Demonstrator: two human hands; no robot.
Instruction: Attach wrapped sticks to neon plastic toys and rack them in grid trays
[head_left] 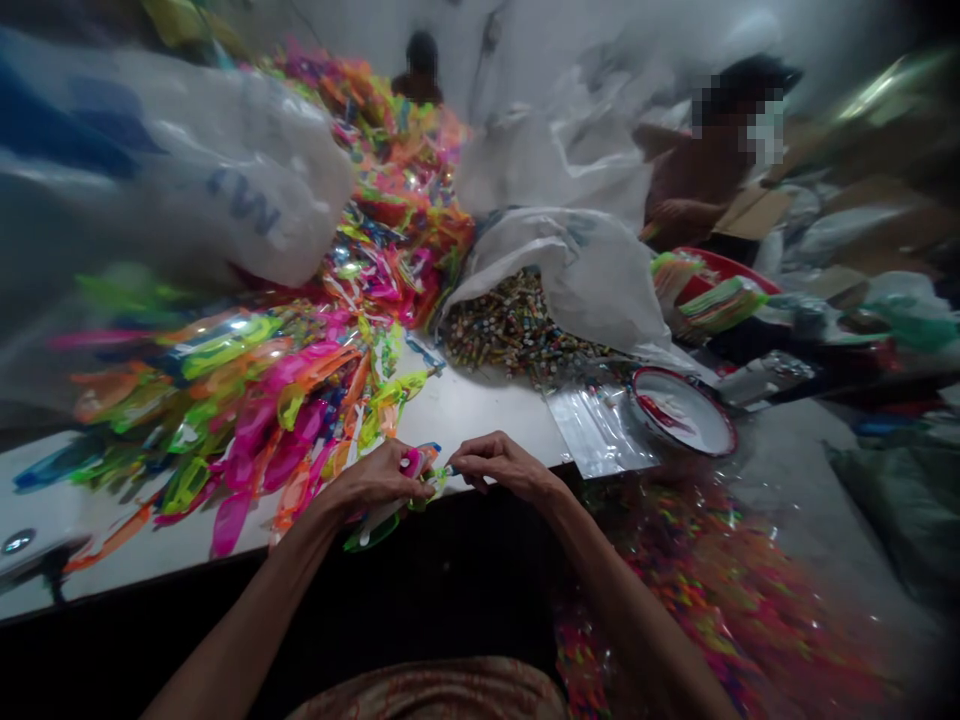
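My left hand (381, 478) is closed around a few see-through neon plastic pieces (375, 532), pink, green and blue, at the table's front edge. Just to its right, the fingertips of my right hand (504, 463) are pinched together at a small pale end of these pieces. Whatever lies between those fingertips is too small to name. Left of my hands spreads a big heap of similar plastic pieces (255, 400) in pink, orange, yellow and green. Beyond my right hand, many small cylinder-shaped parts (510, 325) spill from the mouth of a white sack (600, 290).
A white bowl with a red rim (709, 420) stands at the right, beside a clear plastic bag (600, 430). Bright pieces in clear plastic (720, 580) lie lower right. A large stuffed sack (247, 180) rises at the left. One person (690, 190) is at the back right, another (418, 75) farther back.
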